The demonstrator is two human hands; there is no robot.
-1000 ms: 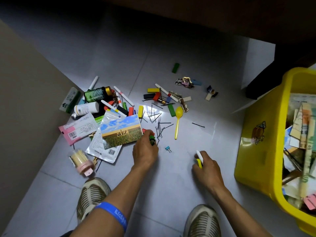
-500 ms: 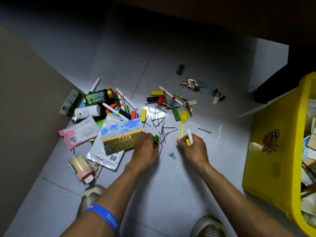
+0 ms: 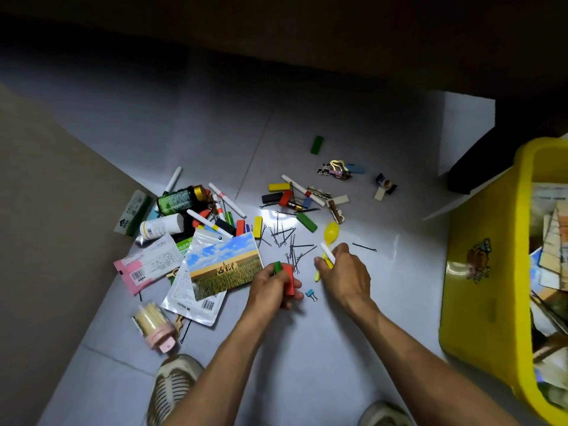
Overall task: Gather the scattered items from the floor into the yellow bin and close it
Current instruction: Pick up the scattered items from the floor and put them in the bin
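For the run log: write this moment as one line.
left hand: holds red block, green block | right hand: holds white marker, at yellow spoon | yellow bin: open | hairpins: on floor

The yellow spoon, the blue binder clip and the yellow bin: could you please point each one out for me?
Yellow spoon (image 3: 332, 232), head view, on its bowl.
Blue binder clip (image 3: 310, 293), head view, on its blue body.
Yellow bin (image 3: 479, 272), head view, on its outer side wall.

Print and barcodes show on the pink packet (image 3: 147, 265) and white pouch (image 3: 190, 298), perhaps too blurred to read.
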